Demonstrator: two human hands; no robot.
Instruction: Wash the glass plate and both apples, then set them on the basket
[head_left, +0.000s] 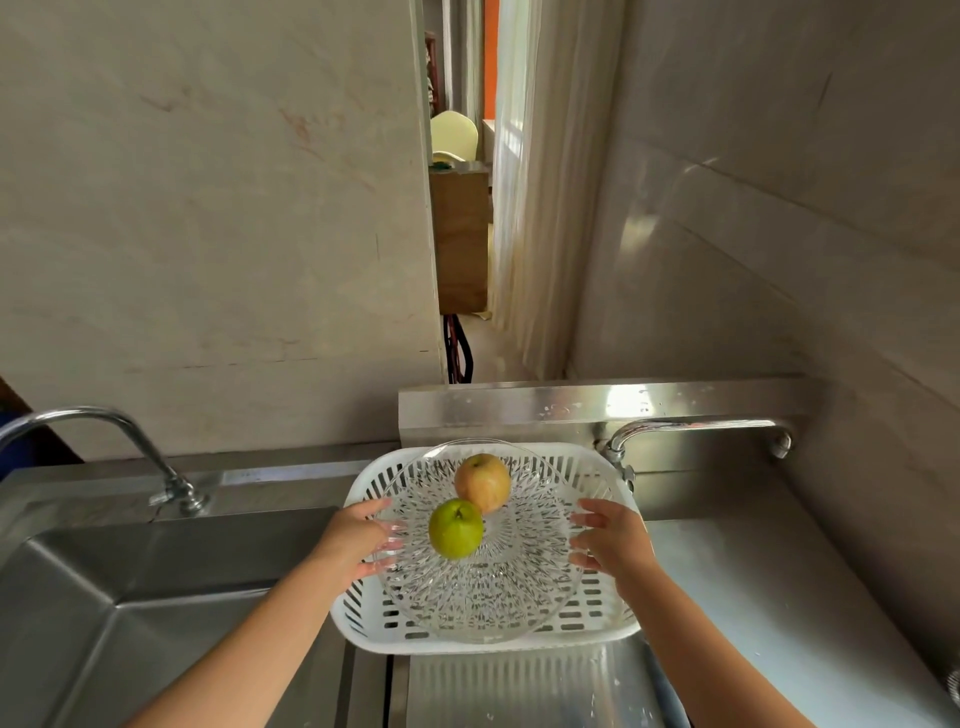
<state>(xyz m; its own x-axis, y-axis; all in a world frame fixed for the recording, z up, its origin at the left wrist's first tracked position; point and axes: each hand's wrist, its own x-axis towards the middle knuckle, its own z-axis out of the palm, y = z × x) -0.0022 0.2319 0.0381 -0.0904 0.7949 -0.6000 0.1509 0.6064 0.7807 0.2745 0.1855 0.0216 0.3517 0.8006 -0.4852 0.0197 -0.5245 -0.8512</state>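
Observation:
A clear cut-glass plate (493, 587) lies on the white slotted plastic basket (587, 623) over the right sink. On the plate sit a green apple (455, 527) and, just behind it, a red-yellow apple (483, 482), touching each other. My left hand (358, 538) is at the plate's left rim, fingers under and along the edge. My right hand (610, 540) is at the right rim, fingers spread against it. Whether the hands still grip the plate or merely touch it is unclear.
A steel sink basin (130, 597) lies to the left with a curved faucet (119, 441). A second faucet (701, 428) juts out behind the basket on the right. Steel counter (753, 597) runs to the right; walls stand close behind.

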